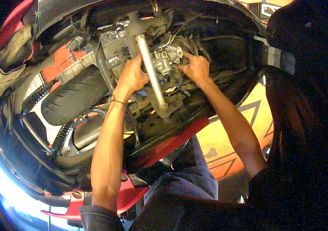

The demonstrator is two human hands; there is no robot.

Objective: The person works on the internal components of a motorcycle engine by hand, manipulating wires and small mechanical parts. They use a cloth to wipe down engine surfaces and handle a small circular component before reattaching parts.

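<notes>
Orange flooring with dark lines [225, 134] shows at lower right, beneath an opened vehicle body [164, 133]. At upper centre, the left hand [133, 76] is half curled beside a silver bar [151, 73], any grip hidden, while the right hand [197, 70], thumb and forefinger parted, is at a metal engine part [163, 61], contact unclear; a black tyre [75, 96] sits at left.

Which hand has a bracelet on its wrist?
The left hand, beside the silver bar: a thin dark bracelet circles its wrist. The right hand has a bare wrist.
</notes>
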